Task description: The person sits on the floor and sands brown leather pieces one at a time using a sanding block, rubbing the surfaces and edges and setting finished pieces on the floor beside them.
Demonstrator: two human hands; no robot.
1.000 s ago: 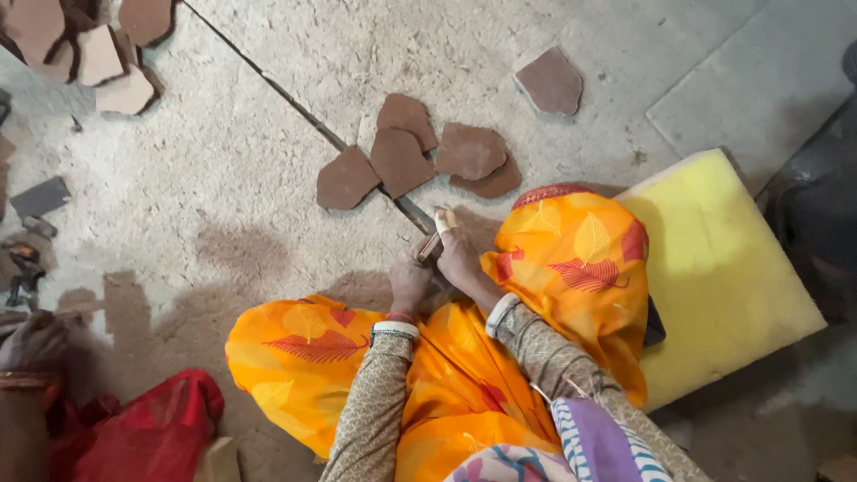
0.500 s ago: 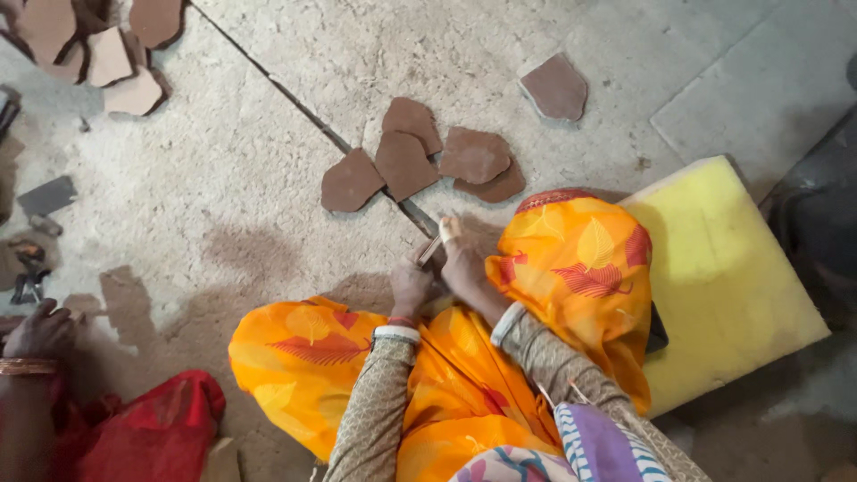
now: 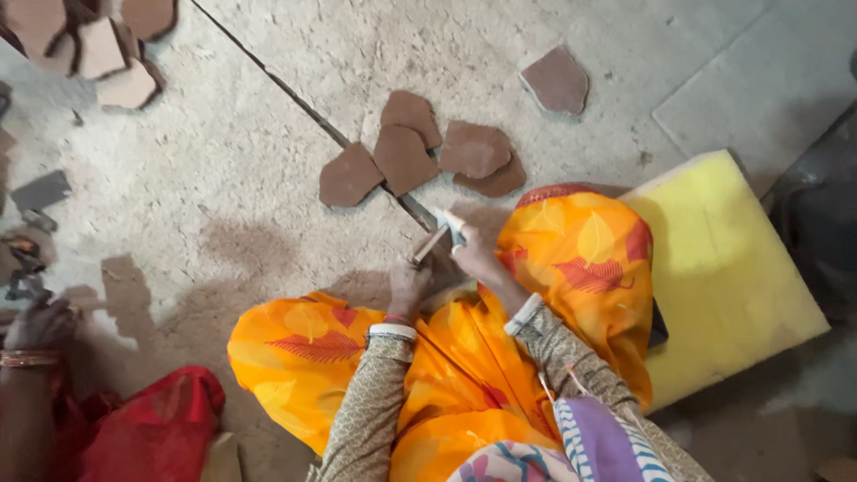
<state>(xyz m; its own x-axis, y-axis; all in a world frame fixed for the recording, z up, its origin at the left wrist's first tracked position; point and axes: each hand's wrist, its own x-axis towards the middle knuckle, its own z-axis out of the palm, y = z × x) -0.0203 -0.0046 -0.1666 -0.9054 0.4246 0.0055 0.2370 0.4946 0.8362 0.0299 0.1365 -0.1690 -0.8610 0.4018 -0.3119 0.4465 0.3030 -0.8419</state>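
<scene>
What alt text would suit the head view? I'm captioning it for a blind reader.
Seen from above, a seated person in orange cloth holds a small tool in the right hand, beside the left hand, above a dusty stone floor. Brown stone pieces lie ahead, a yellow foam pad at right, another person's hand at left.

Left hand (image 3: pixel 409 284) and right hand (image 3: pixel 473 257) meet, fingers (image 3: pixel 457 234) curled shut.

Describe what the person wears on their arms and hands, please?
Both arms are in long, close-fitting sleeves of beige fabric with a fine speckled pattern. The left hand is bare, with red and white bangles at the wrist. The right hand is bare too, with a pale bangle.
</scene>
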